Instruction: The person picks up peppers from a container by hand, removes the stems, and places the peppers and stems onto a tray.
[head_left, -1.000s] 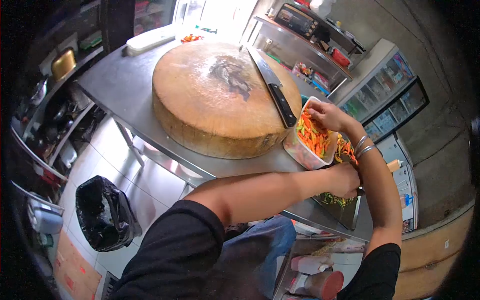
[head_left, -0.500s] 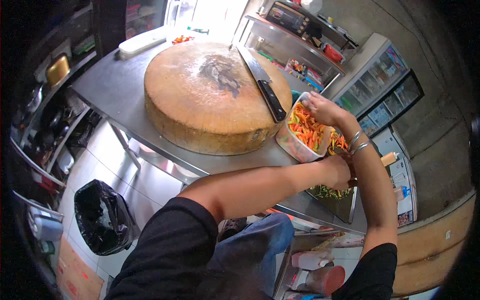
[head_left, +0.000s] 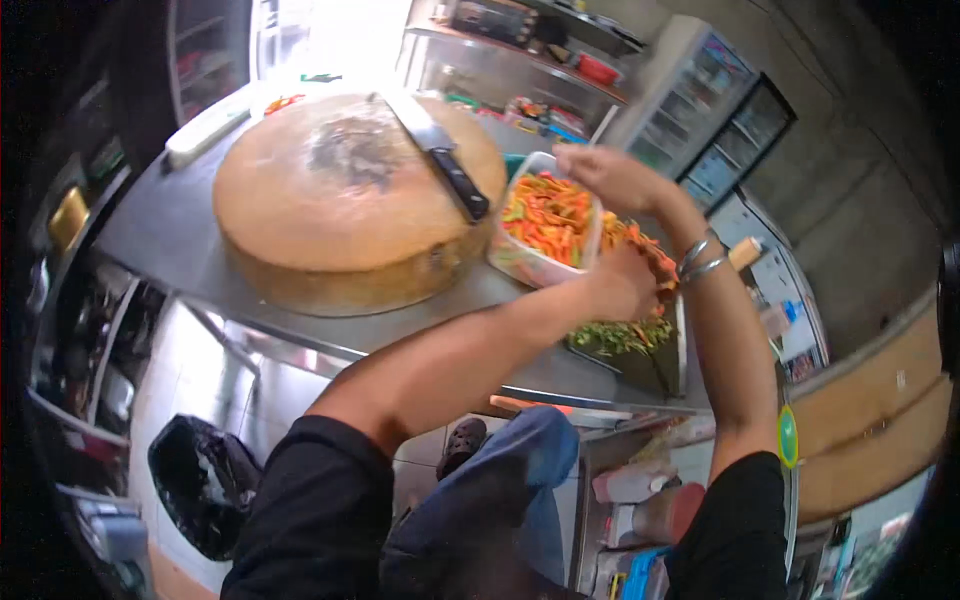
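A clear plastic container (head_left: 508,262) holds orange, red and green vegetable strips (head_left: 548,218). My right hand (head_left: 605,176), with bracelets at its wrist, is at the container's far right corner, fingers stretched out and slightly blurred. Just right of the container, my left hand (head_left: 628,284) reaches into more orange strips (head_left: 650,250) on a metal tray (head_left: 681,360); its fingers are mostly hidden. Chopped green pieces (head_left: 625,338) lie on the tray's near part. A knife (head_left: 457,184) with a black handle rests on the round wooden chopping block (head_left: 300,215).
The steel table (head_left: 150,225) carries the block. A white lidded box (head_left: 208,128) and red pieces (head_left: 284,103) are at its far left. On the floor stands a bin with a black bag (head_left: 205,490). A shelf (head_left: 520,50) and an open-doored fridge (head_left: 680,110) stand behind.
The view has shifted, so the block and container appear farther left. My left hand has moved back from the container's near side onto the strips. My right hand's fingers are straighter at the container's far corner.
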